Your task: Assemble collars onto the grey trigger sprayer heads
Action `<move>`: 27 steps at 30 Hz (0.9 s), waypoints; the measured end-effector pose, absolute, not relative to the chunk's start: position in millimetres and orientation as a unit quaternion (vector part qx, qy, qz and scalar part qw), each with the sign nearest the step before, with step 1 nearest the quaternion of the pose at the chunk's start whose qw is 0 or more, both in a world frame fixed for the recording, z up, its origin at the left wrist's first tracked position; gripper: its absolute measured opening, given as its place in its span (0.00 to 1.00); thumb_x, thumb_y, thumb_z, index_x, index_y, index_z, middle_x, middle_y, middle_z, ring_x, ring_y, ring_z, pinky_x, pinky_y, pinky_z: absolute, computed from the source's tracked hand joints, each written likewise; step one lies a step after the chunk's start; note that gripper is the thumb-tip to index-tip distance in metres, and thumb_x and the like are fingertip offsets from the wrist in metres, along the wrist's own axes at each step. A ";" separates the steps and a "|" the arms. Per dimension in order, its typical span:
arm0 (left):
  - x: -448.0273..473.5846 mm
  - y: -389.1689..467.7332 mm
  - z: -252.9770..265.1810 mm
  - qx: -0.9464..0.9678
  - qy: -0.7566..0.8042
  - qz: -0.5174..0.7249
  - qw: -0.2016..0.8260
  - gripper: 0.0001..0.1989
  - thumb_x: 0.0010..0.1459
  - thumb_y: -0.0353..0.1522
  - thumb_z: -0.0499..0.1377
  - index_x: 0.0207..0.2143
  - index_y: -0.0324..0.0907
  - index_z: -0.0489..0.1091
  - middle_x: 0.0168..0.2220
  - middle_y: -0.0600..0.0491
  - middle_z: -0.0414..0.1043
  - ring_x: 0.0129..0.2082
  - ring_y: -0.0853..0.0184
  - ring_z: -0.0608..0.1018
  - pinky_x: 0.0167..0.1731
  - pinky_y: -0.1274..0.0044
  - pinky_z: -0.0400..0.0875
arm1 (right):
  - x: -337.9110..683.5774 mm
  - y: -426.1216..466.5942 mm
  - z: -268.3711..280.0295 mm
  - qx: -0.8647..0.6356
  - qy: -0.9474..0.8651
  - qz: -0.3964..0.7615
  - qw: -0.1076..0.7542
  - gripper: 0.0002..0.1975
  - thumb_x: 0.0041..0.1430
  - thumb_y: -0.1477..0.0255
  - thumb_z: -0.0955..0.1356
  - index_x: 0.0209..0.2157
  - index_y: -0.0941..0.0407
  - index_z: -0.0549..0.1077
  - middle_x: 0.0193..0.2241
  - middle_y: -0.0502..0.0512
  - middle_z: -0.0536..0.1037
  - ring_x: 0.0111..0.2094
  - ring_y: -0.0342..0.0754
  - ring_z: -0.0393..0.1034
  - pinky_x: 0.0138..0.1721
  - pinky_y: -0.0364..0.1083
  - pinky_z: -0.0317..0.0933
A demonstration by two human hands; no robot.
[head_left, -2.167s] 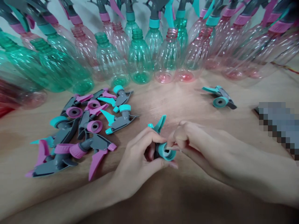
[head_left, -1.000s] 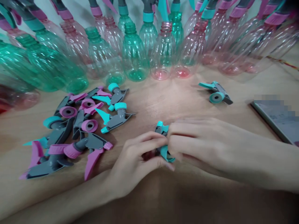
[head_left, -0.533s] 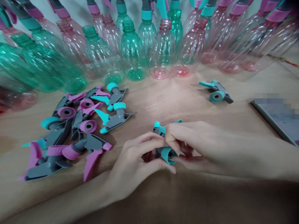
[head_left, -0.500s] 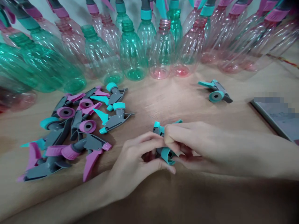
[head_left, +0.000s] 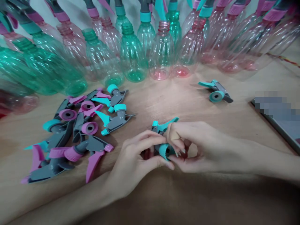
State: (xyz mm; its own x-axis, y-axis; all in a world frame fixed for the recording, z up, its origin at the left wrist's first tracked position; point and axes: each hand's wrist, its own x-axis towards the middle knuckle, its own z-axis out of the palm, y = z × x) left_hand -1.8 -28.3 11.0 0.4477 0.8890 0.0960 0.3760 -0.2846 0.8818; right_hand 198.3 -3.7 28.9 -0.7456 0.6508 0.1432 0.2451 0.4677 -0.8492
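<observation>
My left hand (head_left: 137, 156) is closed around a grey trigger sprayer head (head_left: 157, 149) with a turquoise trigger, nozzle and collar. The sprayer head's open turquoise collar (head_left: 164, 151) faces my right hand. My right hand (head_left: 189, 145) is pinched at the collar, its thumb tip by the rim and its curled fingers just over the opening. Whatever those fingers hold is too small or too hidden to make out. Another turquoise and grey sprayer head (head_left: 217, 96) lies apart on the table, beyond my right hand.
Left of my hands lies a pile of pink-and-grey and turquoise-and-grey sprayer heads (head_left: 82, 145). Green and pink clear bottles (head_left: 132, 56) stand along the back, several with sprayer heads fitted. A flat device with a blurred screen (head_left: 281, 115) lies at the right on the wooden table (head_left: 159, 100).
My right hand has drawn slightly back from the collar, with its fingers opening a little, so more of the turquoise trigger shows. My left hand keeps its hold on the sprayer head.
</observation>
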 end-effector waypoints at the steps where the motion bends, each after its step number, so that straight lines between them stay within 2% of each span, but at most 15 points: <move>1: -2.0 -28.2 10.6 0.741 0.426 0.307 0.419 0.10 0.49 0.30 0.69 0.37 0.41 0.78 0.35 0.55 0.74 0.20 0.78 0.64 0.20 0.83 0.61 | 197.8 -4.1 26.1 -0.276 -0.822 0.437 0.240 0.17 0.51 0.80 0.68 0.27 0.53 0.52 0.23 0.40 0.62 0.22 0.34 0.53 0.22 0.36 0.51; 7: -2.2 -28.8 11.2 0.741 0.428 0.301 0.421 0.10 0.50 0.25 0.67 0.37 0.42 0.77 0.36 0.57 0.73 0.22 0.78 0.65 0.21 0.84 0.61 | 197.7 -7.7 27.6 -0.245 -0.845 0.402 0.252 0.18 0.47 0.84 0.67 0.29 0.53 0.53 0.27 0.41 0.62 0.25 0.34 0.54 0.24 0.36 0.50; 11: -2.6 -28.8 10.5 0.741 0.426 0.302 0.422 0.06 0.51 0.23 0.66 0.31 0.40 0.76 0.37 0.57 0.73 0.23 0.78 0.66 0.22 0.84 0.62 | 196.8 -9.4 36.4 -0.243 -0.865 0.365 0.242 0.16 0.46 0.86 0.64 0.30 0.54 0.54 0.29 0.43 0.62 0.27 0.36 0.55 0.27 0.37 0.52; 17: -3.8 -29.0 9.4 0.744 0.425 0.305 0.416 0.04 0.53 0.24 0.65 0.31 0.40 0.74 0.36 0.57 0.72 0.23 0.76 0.68 0.24 0.84 0.64 | 194.8 -11.2 32.6 -0.228 -0.885 0.320 0.250 0.15 0.47 0.85 0.62 0.29 0.53 0.53 0.29 0.45 0.60 0.27 0.38 0.54 0.25 0.40 0.48; 22: -4.9 -29.1 9.2 0.759 0.423 0.298 0.396 0.06 0.54 0.26 0.65 0.35 0.41 0.73 0.36 0.56 0.72 0.29 0.72 0.73 0.27 0.82 0.66 | 195.1 -10.9 30.6 -0.213 -0.904 0.285 0.235 0.12 0.48 0.85 0.61 0.28 0.54 0.55 0.29 0.47 0.61 0.28 0.39 0.53 0.25 0.42 0.47; 27: -4.5 -28.9 10.0 0.780 0.411 0.280 0.380 0.03 0.55 0.26 0.64 0.30 0.40 0.72 0.37 0.55 0.72 0.28 0.73 0.73 0.26 0.82 0.66 | 195.5 -8.5 33.9 -0.217 -0.915 0.273 0.201 0.10 0.51 0.85 0.59 0.27 0.54 0.57 0.27 0.46 0.60 0.25 0.39 0.51 0.23 0.42 0.45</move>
State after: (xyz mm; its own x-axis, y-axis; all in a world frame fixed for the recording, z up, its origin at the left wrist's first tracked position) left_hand -4.5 -28.9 10.0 0.5051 0.8541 0.1239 0.4279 -0.3725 0.8235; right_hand 195.5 -8.5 33.9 -0.8247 0.5078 0.2489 0.2884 0.7562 -0.5873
